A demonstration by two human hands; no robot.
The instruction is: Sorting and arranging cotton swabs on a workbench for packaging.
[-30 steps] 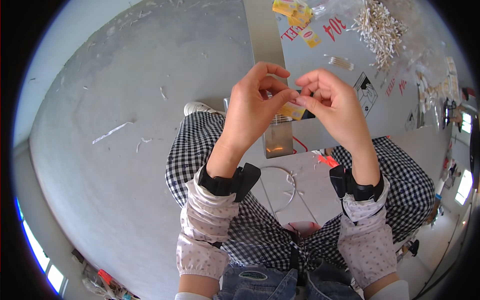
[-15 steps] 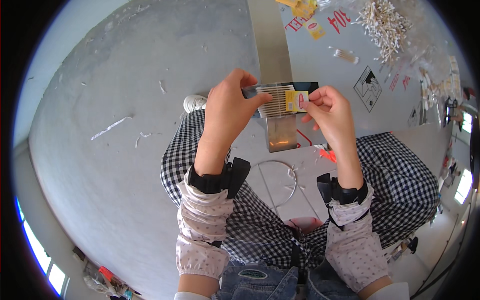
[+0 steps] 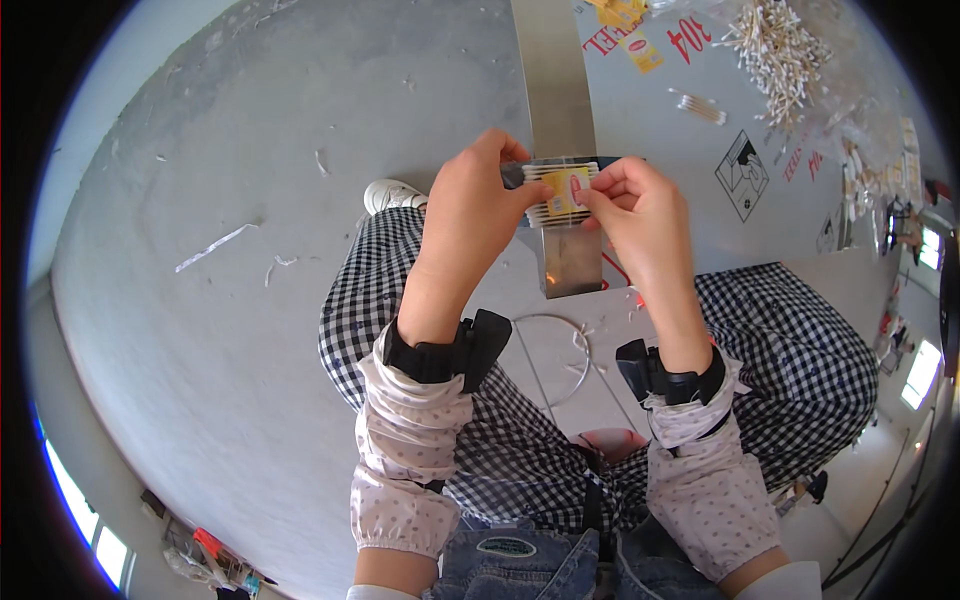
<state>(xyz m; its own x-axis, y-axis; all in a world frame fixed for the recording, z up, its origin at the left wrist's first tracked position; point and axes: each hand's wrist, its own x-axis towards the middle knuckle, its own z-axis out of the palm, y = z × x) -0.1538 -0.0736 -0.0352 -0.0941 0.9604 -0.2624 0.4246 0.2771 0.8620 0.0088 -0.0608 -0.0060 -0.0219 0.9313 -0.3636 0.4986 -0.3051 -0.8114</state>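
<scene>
Fingers [image 3: 520,190] of left hand [image 3: 470,220] and right hand [image 3: 640,220] pinching swab packet [image 3: 562,190] at both ends, above table edge [image 3: 800,265], bare floor [image 3: 200,300] leftward

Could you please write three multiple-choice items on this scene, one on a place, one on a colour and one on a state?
1. Where does the heap of cotton swabs lie?
A. on the grey table top at the upper right
B. on the floor at the left
C. on the person's lap

2. What colour is the label on the small packet of swabs?
A. blue
B. yellow with red
C. green

3. How is the packet held?
A. it lies alone on the table
B. one hand holds it, the other rests on a knee
C. the left hand and the right hand pinch it between them

Answers:
1 A: the loose white sticks are piled on the table near the upper right rim.
2 B: the label at the packet's middle is yellow with a red mark.
3 C: fingers of both hands touch the packet's ends, above the table edge.
</scene>
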